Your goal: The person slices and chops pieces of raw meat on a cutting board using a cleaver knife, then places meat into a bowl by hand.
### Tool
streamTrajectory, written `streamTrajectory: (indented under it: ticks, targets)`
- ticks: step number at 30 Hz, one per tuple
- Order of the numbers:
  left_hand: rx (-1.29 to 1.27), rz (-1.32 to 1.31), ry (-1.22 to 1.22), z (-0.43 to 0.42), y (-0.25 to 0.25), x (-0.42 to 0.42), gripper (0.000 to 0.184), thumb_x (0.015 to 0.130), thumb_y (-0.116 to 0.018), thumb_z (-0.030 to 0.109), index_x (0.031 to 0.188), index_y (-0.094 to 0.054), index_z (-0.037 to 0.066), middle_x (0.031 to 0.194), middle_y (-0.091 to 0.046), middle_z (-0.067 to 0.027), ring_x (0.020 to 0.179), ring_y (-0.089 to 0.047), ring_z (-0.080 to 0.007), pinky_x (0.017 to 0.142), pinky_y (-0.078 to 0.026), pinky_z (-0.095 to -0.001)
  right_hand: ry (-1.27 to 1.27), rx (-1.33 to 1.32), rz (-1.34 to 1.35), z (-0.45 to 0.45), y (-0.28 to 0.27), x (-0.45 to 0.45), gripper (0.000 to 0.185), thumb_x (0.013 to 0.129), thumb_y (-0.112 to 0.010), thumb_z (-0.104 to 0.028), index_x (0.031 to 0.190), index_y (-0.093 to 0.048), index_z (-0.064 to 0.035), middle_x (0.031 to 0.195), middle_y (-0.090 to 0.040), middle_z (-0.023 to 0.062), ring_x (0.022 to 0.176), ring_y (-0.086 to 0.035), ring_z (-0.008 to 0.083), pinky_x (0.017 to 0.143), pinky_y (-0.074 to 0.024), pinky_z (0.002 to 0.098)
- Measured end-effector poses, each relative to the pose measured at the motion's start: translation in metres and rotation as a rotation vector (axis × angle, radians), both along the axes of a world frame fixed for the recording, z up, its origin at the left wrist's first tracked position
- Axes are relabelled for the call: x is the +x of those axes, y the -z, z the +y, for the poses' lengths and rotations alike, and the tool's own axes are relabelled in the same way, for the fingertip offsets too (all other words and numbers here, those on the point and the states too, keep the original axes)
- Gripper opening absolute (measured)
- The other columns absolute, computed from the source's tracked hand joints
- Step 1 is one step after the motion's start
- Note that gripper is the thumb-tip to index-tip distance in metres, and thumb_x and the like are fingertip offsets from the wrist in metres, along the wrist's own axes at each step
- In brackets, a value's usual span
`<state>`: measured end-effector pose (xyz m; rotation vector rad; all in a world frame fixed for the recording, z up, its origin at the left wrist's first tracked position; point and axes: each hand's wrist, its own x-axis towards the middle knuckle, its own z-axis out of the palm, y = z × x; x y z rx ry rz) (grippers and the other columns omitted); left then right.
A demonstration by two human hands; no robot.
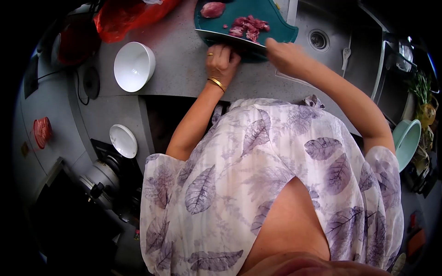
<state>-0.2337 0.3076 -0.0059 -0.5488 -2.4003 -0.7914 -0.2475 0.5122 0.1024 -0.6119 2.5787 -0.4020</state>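
A green cutting board lies on the counter at the top of the view. Cut pieces of red meat are on it, and a larger meat lump sits near its left end. My right hand is closed round the handle end of a long knife, whose blade stretches left across the board's near part. Beside the blade, on its near side, is my left hand, fingers bent and pressed together; the blade and knuckles hide what is under its fingertips.
A white bowl stands on the counter to the left, below a red plastic bag. At the right is a metal sink with a white spoon. White plates and a green basin are lower down.
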Motion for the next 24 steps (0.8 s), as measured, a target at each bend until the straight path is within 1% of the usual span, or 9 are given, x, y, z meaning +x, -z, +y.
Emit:
streamTrajectory:
  ticks: [5, 8, 11, 14, 15, 18, 19, 22, 24]
  targets:
    - [-0.012, -0.042, 0.106, -0.013, -0.012, 0.007, 0.019, 0.065, -0.064, 0.003, 0.084, -0.061, 0.005, 0.086, -0.061, -0.0095, 0.079, -0.058, -0.0275, 0.074, -0.045, -0.0368, -0.019, 0.067, 0.059, 0.021, -0.016, 0.003, 0.011, 0.083, -0.046, -0.005, 0.089, -0.040, 0.0010, 0.071, -0.060, 0.0240, 0.065, -0.060, 0.0413, 0.055, -0.0475, 0.0474]
    - [-0.053, -0.068, 0.111, -0.022, -0.008, 0.005, 0.023, 0.063, -0.063, 0.002, 0.085, -0.061, 0.006, 0.086, -0.059, -0.0082, 0.080, -0.056, -0.0266, 0.072, -0.044, -0.0367, -0.046, 0.065, 0.120, 0.022, -0.010, 0.001, 0.010, 0.084, -0.047, -0.007, 0.087, -0.040, 0.0002, 0.068, -0.059, 0.0236, 0.063, -0.059, 0.0419, 0.055, -0.0470, 0.0476]
    - [0.014, 0.015, 0.103, -0.015, -0.017, -0.005, 0.024, 0.065, -0.062, 0.001, 0.089, -0.062, 0.007, 0.089, -0.060, -0.0077, 0.082, -0.057, -0.0261, 0.072, -0.043, -0.0357, -0.038, 0.043, 0.180, 0.027, -0.003, 0.001, 0.012, 0.085, -0.047, -0.009, 0.086, -0.039, -0.0007, 0.066, -0.058, 0.0229, 0.062, -0.058, 0.0422, 0.054, -0.0463, 0.0483]
    - [-0.147, -0.044, 0.086, -0.015, -0.017, -0.001, 0.025, 0.069, -0.062, 0.002, 0.094, -0.063, 0.006, 0.093, -0.061, -0.0094, 0.082, -0.057, -0.0272, 0.075, -0.045, -0.0369, -0.001, 0.026, 0.174, 0.028, -0.003, 0.004, 0.014, 0.086, -0.048, -0.012, 0.086, -0.038, -0.0014, 0.066, -0.059, 0.0227, 0.062, -0.058, 0.0420, 0.054, -0.0457, 0.0489]
    - [-0.107, -0.032, 0.112, -0.018, -0.014, -0.001, 0.026, 0.071, -0.062, 0.003, 0.096, -0.064, 0.007, 0.093, -0.062, -0.0104, 0.081, -0.058, -0.0280, 0.074, -0.046, -0.0374, 0.017, 0.021, 0.164, 0.029, -0.004, 0.006, 0.015, 0.086, -0.048, -0.013, 0.086, -0.038, -0.0016, 0.066, -0.059, 0.0227, 0.062, -0.058, 0.0418, 0.054, -0.0455, 0.0491]
    - [0.025, -0.082, 0.001, -0.026, -0.011, 0.012, 0.024, 0.068, -0.061, 0.001, 0.091, -0.064, 0.004, 0.092, -0.061, -0.0105, 0.083, -0.058, -0.0283, 0.075, -0.046, -0.0378, 0.029, -0.016, 0.144, 0.033, -0.003, 0.011, 0.016, 0.087, -0.048, -0.014, 0.087, -0.038, -0.0018, 0.067, -0.059, 0.0226, 0.061, -0.058, 0.0419, 0.054, -0.0449, 0.0497]
    - [0.114, -0.085, -0.064, -0.027, -0.011, 0.015, 0.019, 0.067, -0.063, 0.003, 0.087, -0.064, 0.002, 0.092, -0.061, -0.0113, 0.083, -0.058, -0.0293, 0.076, -0.046, -0.0373, 0.030, -0.035, 0.150, 0.035, -0.003, 0.013, 0.016, 0.087, -0.048, -0.015, 0.087, -0.038, -0.0018, 0.067, -0.059, 0.0224, 0.061, -0.057, 0.0421, 0.054, -0.0447, 0.0499]
    - [0.086, -0.025, -0.089, -0.024, -0.017, 0.015, 0.019, 0.067, -0.065, 0.003, 0.086, -0.063, 0.002, 0.091, -0.061, -0.0108, 0.083, -0.058, -0.0285, 0.075, -0.046, -0.0363, 0.015, -0.067, 0.156, 0.034, -0.008, 0.012, 0.016, 0.087, -0.048, -0.015, 0.087, -0.038, -0.0018, 0.066, -0.059, 0.0216, 0.061, -0.057, 0.0422, 0.053, -0.0446, 0.0499]
    - [0.057, 0.016, -0.034, -0.012, -0.020, 0.012, 0.018, 0.067, -0.067, 0.003, 0.085, -0.064, 0.003, 0.088, -0.061, -0.0105, 0.080, -0.058, -0.0285, 0.072, -0.046, -0.0358, -0.003, -0.045, 0.146, 0.029, -0.020, 0.011, 0.015, 0.086, -0.048, -0.013, 0.087, -0.039, -0.0017, 0.065, -0.059, 0.0208, 0.061, -0.058, 0.0414, 0.052, -0.0452, 0.0492]
